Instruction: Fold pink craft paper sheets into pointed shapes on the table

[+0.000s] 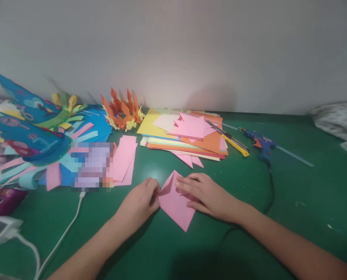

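Observation:
A partly folded sheet of pink paper (pixel 177 208) lies on the green table, turned like a diamond with creased flaps at its top. My left hand (pixel 145 196) is closed at the paper's left corner, thumb and fingers pinching its edge. Across the paper's right side lies my right hand (pixel 206 196), its fingers stretched out flat and pressing on the folds. Part of the right corner is hidden under that hand.
Behind the hands sits a stack of coloured paper (pixel 185 149), with a yellow utility knife (pixel 236 144) leaning on it. A blue glue gun (pixel 262 147) lies right. Left are pink strips (pixel 125 159), an orange paper crown (pixel 122 111), party hats (pixel 36 138) and a white cable (pixel 74 221).

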A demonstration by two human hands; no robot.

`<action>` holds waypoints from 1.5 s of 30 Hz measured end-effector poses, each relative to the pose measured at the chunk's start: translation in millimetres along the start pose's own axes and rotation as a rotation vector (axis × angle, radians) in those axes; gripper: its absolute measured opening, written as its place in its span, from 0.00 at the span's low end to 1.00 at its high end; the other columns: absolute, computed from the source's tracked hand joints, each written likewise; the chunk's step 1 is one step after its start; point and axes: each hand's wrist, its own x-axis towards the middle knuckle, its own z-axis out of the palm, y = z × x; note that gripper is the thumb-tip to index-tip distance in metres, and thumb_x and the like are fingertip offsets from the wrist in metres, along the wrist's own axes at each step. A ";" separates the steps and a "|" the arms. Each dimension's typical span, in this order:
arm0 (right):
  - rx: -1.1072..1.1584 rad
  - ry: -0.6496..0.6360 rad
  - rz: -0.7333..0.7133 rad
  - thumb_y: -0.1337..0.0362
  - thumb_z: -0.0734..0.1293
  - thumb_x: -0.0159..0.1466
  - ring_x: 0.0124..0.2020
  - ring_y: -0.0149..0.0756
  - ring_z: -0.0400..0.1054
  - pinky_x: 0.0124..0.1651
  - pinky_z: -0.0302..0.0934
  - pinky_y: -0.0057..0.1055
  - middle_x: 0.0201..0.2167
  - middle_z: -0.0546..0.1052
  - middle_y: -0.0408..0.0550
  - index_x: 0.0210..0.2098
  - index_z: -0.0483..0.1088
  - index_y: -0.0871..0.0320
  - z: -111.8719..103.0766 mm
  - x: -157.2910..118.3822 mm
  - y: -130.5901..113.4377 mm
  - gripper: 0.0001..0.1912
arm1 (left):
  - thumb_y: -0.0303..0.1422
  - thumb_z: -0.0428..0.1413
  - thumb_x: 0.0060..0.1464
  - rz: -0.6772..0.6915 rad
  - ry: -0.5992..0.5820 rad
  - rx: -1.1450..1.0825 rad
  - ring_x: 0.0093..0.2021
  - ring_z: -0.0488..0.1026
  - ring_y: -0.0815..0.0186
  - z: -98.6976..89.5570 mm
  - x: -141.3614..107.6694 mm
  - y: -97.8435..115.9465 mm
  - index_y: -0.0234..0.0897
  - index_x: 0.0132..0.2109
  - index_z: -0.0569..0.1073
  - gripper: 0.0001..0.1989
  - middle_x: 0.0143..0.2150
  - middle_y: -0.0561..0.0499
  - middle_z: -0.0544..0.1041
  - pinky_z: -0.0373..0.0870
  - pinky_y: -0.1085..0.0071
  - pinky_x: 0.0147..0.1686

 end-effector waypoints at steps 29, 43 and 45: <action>-0.096 -0.002 -0.061 0.58 0.57 0.68 0.51 0.45 0.57 0.52 0.58 0.45 0.63 0.60 0.50 0.57 0.64 0.51 -0.1 -0.3 -0.3 0.19 | 0.28 0.48 0.62 0.474 -0.032 -0.082 0.44 0.68 0.64 -7.3 8.3 -9.6 0.37 0.45 0.73 0.09 0.43 0.46 0.72 0.67 0.67 0.44; -0.111 0.006 -0.065 0.58 0.57 0.68 0.51 0.44 0.58 0.51 0.59 0.44 0.63 0.60 0.51 0.56 0.65 0.50 -0.6 0.4 -0.8 0.18 | 0.26 0.49 0.61 0.369 -0.152 -0.221 0.51 0.64 0.65 -22.0 10.0 -27.5 0.44 0.49 0.71 0.13 0.50 0.51 0.72 0.60 0.65 0.53; -0.115 0.007 -0.064 0.58 0.57 0.68 0.51 0.45 0.58 0.51 0.59 0.45 0.63 0.60 0.52 0.56 0.65 0.50 -0.6 0.7 -0.8 0.18 | 0.25 0.49 0.61 0.348 -0.156 -0.223 0.52 0.63 0.65 -21.9 9.8 -27.5 0.44 0.49 0.70 0.13 0.50 0.51 0.71 0.60 0.65 0.53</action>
